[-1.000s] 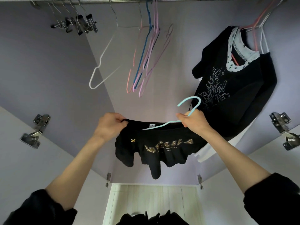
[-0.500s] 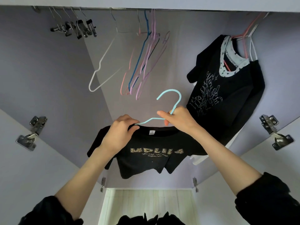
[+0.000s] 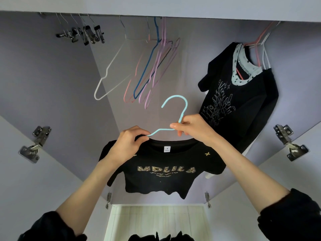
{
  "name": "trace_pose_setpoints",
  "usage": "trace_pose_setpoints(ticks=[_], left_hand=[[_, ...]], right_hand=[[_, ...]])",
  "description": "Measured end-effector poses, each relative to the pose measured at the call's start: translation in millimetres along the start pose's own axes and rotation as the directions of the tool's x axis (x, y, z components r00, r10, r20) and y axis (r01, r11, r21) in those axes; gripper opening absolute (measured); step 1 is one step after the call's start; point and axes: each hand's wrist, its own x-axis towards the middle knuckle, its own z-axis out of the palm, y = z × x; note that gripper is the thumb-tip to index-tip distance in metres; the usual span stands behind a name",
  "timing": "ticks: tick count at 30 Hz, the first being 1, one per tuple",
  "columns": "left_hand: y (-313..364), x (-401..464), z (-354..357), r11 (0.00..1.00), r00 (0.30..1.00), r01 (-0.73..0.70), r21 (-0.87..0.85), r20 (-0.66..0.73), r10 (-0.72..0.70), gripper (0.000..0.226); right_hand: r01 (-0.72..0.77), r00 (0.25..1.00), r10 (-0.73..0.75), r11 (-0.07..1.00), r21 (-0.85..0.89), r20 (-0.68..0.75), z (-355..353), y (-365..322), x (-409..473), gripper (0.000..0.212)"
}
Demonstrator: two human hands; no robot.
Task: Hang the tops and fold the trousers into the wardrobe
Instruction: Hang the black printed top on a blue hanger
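both hands are raised inside the open wardrobe (image 3: 52, 87). the right hand (image 3: 196, 127) grips the neck of a light blue hanger (image 3: 180, 108) just below its hook, and the left hand (image 3: 128, 145) pinches the hanger's left arm together with the collar of a black t-shirt (image 3: 166, 173). the shirt hangs from the hanger, gold lettering facing the camera, below the rail. a second black top (image 3: 243, 101) hangs at the far right, and empty hangers (image 3: 149, 70) dangle at centre.
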Motion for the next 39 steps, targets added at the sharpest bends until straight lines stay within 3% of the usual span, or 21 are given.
trace_pose_setpoints(ticks=[4, 10, 16, 20, 22, 25, 27, 29, 32, 36, 39], left_hand=[[-5, 0, -2, 0.997, 0.994, 0.070, -0.032, -0.082, -0.072, 0.016], [-19, 1, -15, 0.983, 0.976, 0.151, -0.105, -0.142, -0.165, 0.015], [-22, 7, -19, 0.980, 0.974, 0.170, -0.100, -0.131, -0.182, 0.015], [-15, 12, -16, 0.987, 0.988, 0.130, -0.092, -0.076, -0.137, 0.014], [-9, 15, -11, 0.989, 0.994, 0.108, -0.096, -0.008, -0.109, 0.015], [3, 18, -3, 0.988, 0.995, 0.090, -0.127, 0.062, -0.083, 0.018], [8, 20, 5, 0.987, 0.994, 0.093, -0.132, 0.074, -0.084, 0.016], [12, 21, 16, 0.994, 0.992, 0.072, -0.077, 0.108, -0.063, 0.014], [19, 18, 35, 0.999, 0.980, 0.030, -0.024, 0.196, -0.025, 0.019], [34, 18, 48, 1.000, 0.963, 0.018, -0.007, 0.269, -0.016, 0.024], [52, 28, 45, 0.996, 0.982, -0.081, 0.039, 0.177, 0.073, 0.025]], right_hand=[[0.069, 0.997, -0.071, 0.996, 0.054, 0.034, -6, 5, -5, 0.012], [-0.029, 0.998, 0.016, 0.966, -0.256, -0.053, -32, 43, -18, 0.027], [0.007, 0.988, -0.053, 0.955, -0.295, -0.147, -46, 52, -23, 0.025], [0.072, 0.989, -0.110, 0.945, -0.318, -0.102, -40, 39, -26, 0.035], [0.134, 0.986, -0.156, 0.953, -0.270, -0.060, -30, 24, -21, 0.031], [0.092, 0.995, -0.088, 0.990, -0.107, 0.048, -23, 9, -16, 0.014], [-0.007, 0.992, 0.003, 1.000, 0.030, 0.128, -29, 12, -20, 0.027], [-0.153, 0.964, 0.114, 0.977, 0.148, 0.242, -39, 24, -27, 0.026], [-0.335, 0.874, 0.245, 0.929, 0.155, 0.420, -52, 48, -37, 0.020], [-0.468, 0.844, 0.316, 0.828, 0.309, 0.433, -64, 67, -42, 0.019], [-0.484, 0.862, 0.291, 0.715, 0.504, 0.416, -78, 73, -43, 0.024]])
